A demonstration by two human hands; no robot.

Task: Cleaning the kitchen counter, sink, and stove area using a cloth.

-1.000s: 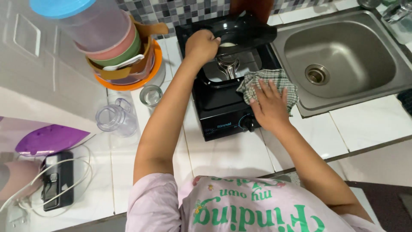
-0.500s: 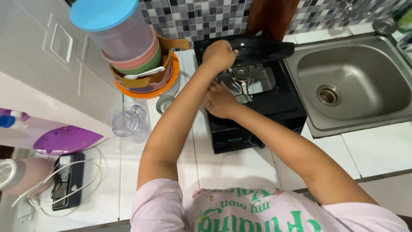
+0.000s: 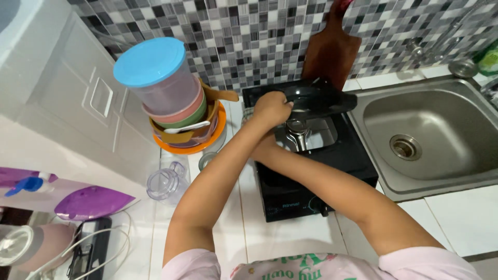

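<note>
Lifting black pan support [image 3: 316,98] off single-burner stove [image 3: 311,166], left hand [image 3: 271,108] clamped on its near edge.
Right hand now tucked under left forearm, grip impossible to tell; checked cloth no longer seen.

It was a home kitchen. Behind the person's left hand [image 3: 271,108] a wall of small grey, black and white mosaic tiles [image 3: 249,36] ran along the counter, with a brown wooden chopping board [image 3: 332,49] leaning against it. Under that hand sat a black single-burner tabletop gas stove [image 3: 306,176] on a white tiled counter [image 3: 290,238]. To the hand's right lay a stainless steel sink [image 3: 430,140] with a round drain. To its left stood a stack of coloured plastic bowls topped by a clear container with a blue lid [image 3: 155,78], and nearer the person a clear plastic jug [image 3: 166,181]
</note>
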